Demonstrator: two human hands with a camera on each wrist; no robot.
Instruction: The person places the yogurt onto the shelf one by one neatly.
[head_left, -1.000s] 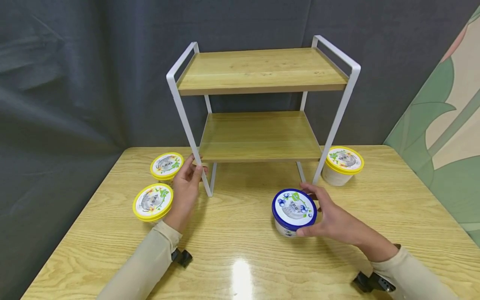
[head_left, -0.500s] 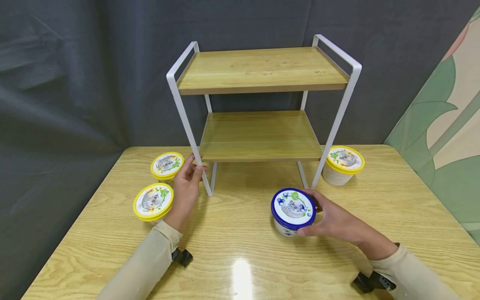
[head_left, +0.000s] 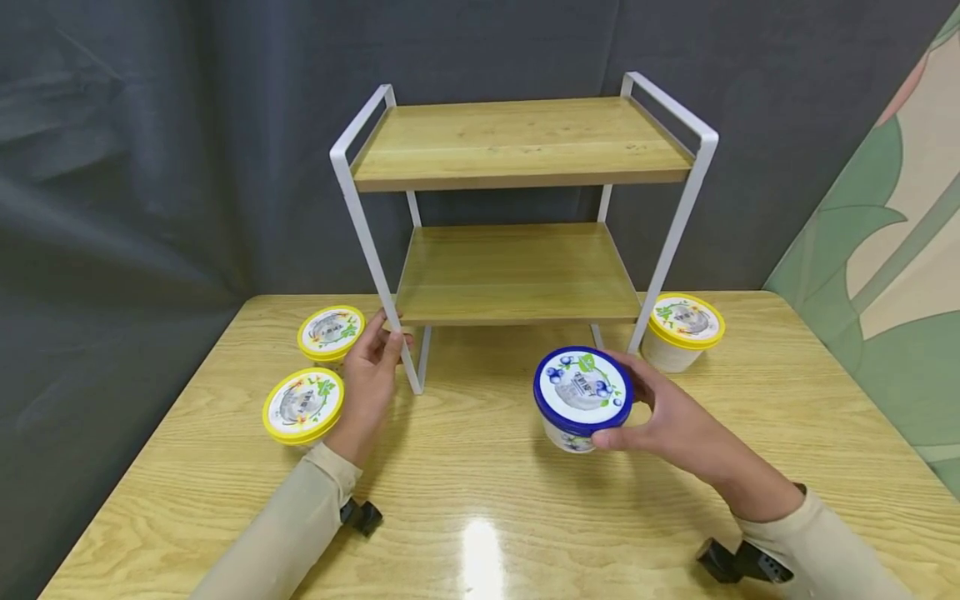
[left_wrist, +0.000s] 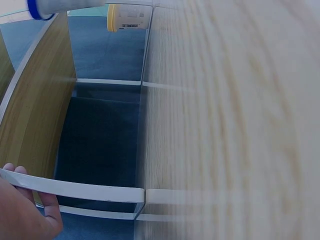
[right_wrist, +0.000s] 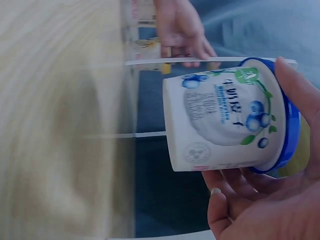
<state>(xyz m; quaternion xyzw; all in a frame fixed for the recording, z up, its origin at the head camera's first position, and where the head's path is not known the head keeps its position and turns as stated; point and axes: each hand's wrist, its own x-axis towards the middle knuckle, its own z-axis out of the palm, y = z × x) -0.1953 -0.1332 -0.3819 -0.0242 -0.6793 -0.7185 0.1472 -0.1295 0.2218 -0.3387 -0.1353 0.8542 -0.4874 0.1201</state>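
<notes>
A white yogurt tub with a blue lid and blueberry print [head_left: 583,390] is raised above the table in front of the shelf rack. My right hand [head_left: 663,417] grips it from the right, thumb at the near side and fingers round the far side. The right wrist view shows the printed side of this yogurt tub [right_wrist: 222,120] facing the camera. My left hand [head_left: 367,375] holds the white left front leg [head_left: 367,237] of the two-tier shelf rack [head_left: 517,304], low down by the lower board. In the left wrist view, thumb and fingers lie on either side of that leg.
Two yellow-lidded tubs [head_left: 303,406] stand left of the rack, beside my left forearm. Another yellow-lidded tub [head_left: 684,321] is by the rack's right leg. Dark cloth [head_left: 135,183] hangs behind the wooden table [head_left: 450,517].
My right hand has lifted the blue-lidded yogurt tub off the table, slightly up and toward the rack. The left hand stays on the rack's leg.
</notes>
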